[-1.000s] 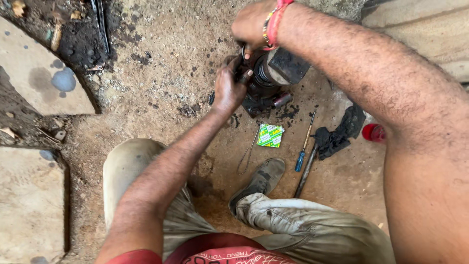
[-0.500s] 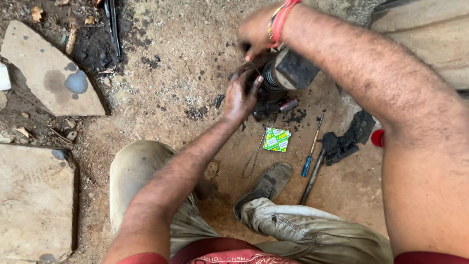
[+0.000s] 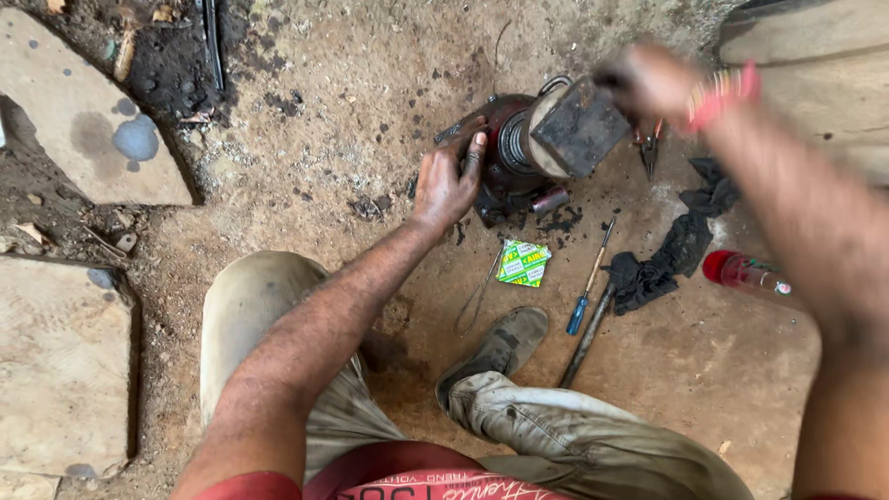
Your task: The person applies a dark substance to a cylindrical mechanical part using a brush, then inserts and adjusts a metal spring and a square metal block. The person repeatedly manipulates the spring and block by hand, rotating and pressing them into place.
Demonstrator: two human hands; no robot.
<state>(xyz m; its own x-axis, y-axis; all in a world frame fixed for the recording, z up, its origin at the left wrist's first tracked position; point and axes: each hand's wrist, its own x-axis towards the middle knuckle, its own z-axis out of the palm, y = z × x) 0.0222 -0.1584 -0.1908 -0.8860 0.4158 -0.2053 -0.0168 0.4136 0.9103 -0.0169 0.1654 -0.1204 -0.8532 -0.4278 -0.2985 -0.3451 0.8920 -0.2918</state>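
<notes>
My left hand (image 3: pixel 447 183) lies flat, fingers spread, palm down against the side of the greasy dark-red round metal machine part (image 3: pixel 507 157) that sits on the oil-stained dirt floor (image 3: pixel 352 102) in front of me; it presses on the part but is not closed around anything. My right hand (image 3: pixel 653 81) is up over the far side of the part and badly blurred, with red and pink bangles (image 3: pixel 722 94) at the wrist; it is at the end of a dark, blocky hammer head (image 3: pixel 579 128) that hangs just above the part's pale collar, but I cannot tell how tightly the fingers are closed or exactly what they grip. A short metal cylinder (image 3: pixel 550 200) lies touching the part's near edge, amid black crumbs of grime. Nearer to me on the dirt are a small green and white printed packet (image 3: pixel 523 263), a thin bent wire (image 3: pixel 478 296) just left of it, a blue-handled screwdriver (image 3: pixel 587 282) and a long dark steel rod (image 3: pixel 585 337) side by side to its right. A crumpled black rag (image 3: pixel 671 248) trails off to the right, with a red-capped clear plastic bottle (image 3: pixel 745 272) lying beyond it and a pair of pliers (image 3: pixel 648 148) above it, near my right wrist. My worn grey shoe (image 3: pixel 495 350) rests below the packet, my dusty grey trousers (image 3: pixel 269 315) bent at the knee. Flat stone slabs (image 3: pixel 83 120) lie well to the left.
</notes>
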